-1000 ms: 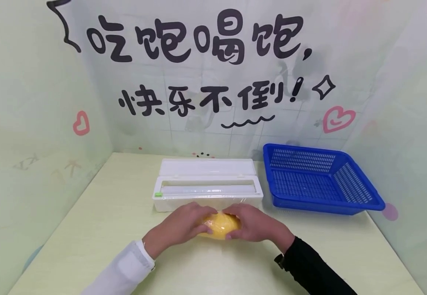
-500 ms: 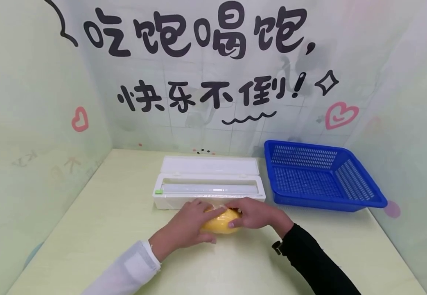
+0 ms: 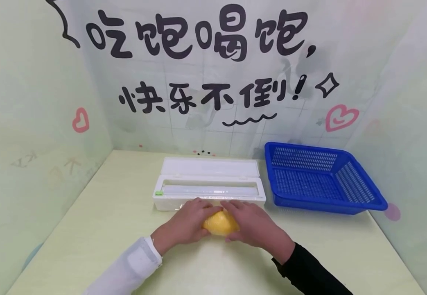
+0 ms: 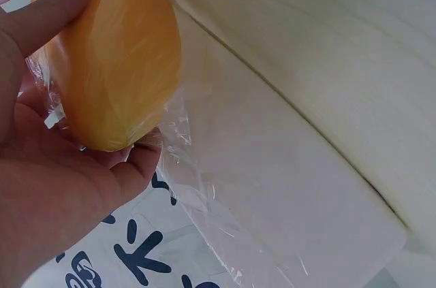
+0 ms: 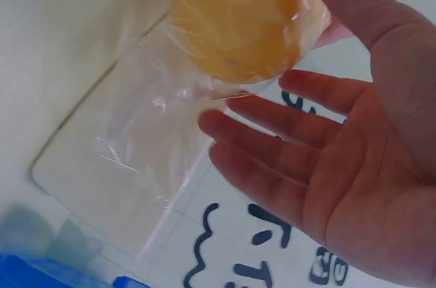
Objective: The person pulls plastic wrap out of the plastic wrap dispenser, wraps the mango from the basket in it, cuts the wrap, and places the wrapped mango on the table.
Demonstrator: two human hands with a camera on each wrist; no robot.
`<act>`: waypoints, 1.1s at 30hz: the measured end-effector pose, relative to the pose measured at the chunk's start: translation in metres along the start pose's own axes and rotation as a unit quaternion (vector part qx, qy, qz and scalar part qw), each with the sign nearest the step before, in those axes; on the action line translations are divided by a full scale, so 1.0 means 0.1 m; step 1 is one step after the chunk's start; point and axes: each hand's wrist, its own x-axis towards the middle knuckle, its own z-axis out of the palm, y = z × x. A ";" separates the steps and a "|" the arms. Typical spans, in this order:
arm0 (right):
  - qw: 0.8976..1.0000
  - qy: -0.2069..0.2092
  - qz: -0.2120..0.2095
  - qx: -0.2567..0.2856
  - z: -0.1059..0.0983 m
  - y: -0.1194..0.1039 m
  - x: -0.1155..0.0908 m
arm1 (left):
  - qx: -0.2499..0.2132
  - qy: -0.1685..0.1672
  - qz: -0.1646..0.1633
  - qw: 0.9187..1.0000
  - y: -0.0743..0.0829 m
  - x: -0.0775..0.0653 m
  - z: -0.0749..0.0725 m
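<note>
A yellow-orange mango (image 3: 220,223), with clear cling film around it, is held up in front of a white cling film dispenser (image 3: 207,204). My left hand (image 3: 185,223) grips the mango's left side. In the left wrist view its thumb lies across the mango (image 4: 116,63) and its fingers curl beneath. My right hand (image 3: 255,225) is at the right side. The right wrist view shows this hand's fingers (image 5: 272,158) fairly straight and spread beside loose film (image 5: 143,111), with its thumb against the mango (image 5: 238,22). The film trails from the mango over the dispenser's front.
The dispenser's lid (image 3: 209,167) is raised at the back, showing a film roll (image 3: 209,189) and a green tab (image 3: 159,193) at left. A blue plastic basket (image 3: 327,203) stands to the right. Printed fabric walls (image 3: 198,135) surround the pale table (image 3: 99,229).
Both hands have shifted around the mango. The left thumb has moved back in toward it, and the right fingers have straightened over its right side. The dispenser and basket stay put.
</note>
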 end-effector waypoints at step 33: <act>0.998 -0.043 0.030 -0.033 0.00 0.04 0.23 | 0.244 0.056 -0.056 0.967 0.23 -0.04 0.13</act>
